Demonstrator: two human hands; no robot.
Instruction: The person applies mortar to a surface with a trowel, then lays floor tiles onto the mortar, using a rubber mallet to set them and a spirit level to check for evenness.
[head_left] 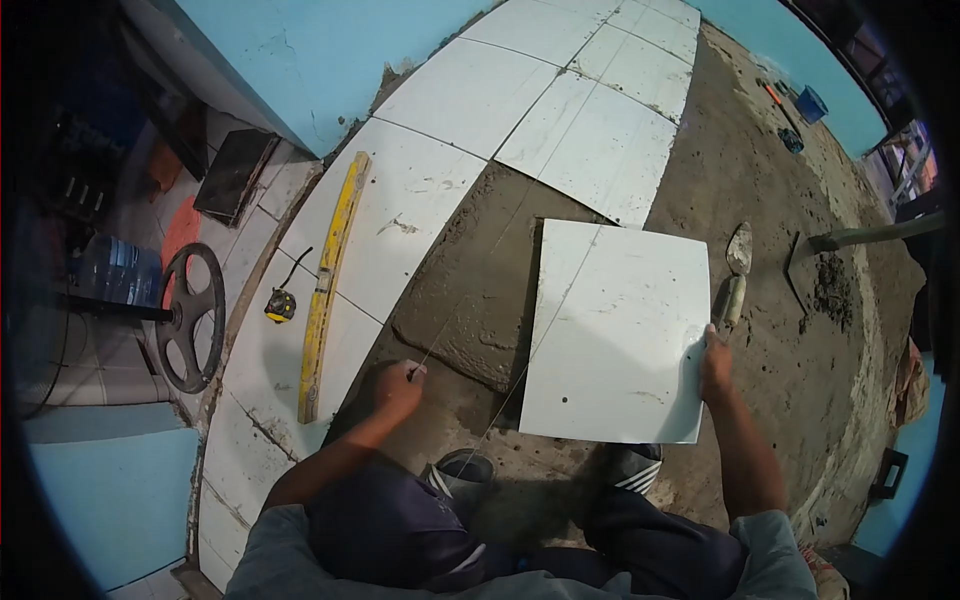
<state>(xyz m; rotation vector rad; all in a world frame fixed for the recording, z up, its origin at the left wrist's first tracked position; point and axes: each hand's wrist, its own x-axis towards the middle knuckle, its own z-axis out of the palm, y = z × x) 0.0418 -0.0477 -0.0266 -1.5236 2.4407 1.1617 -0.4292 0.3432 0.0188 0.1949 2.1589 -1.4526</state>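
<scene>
A large white tile [620,330] stands over the grey mortar, its right edge held by my right hand [715,368]. Its left edge casts a dark shadow on the mortar bed [465,280]. My left hand [402,388] is closed near the lower edge of that bed, pinching something small and dark, too small to name. A thin string runs diagonally across the tile and past the left hand. Laid white tiles [470,85] border the mortar at the top and left. A trowel [736,272] lies right of the held tile.
A yellow level [333,285] and a tape measure [281,304] lie on the left tiles. A steering wheel [192,318] is farther left. At the right are a long-handled tool [870,234] and a blue bucket [811,104]. Shoes [465,470] are below.
</scene>
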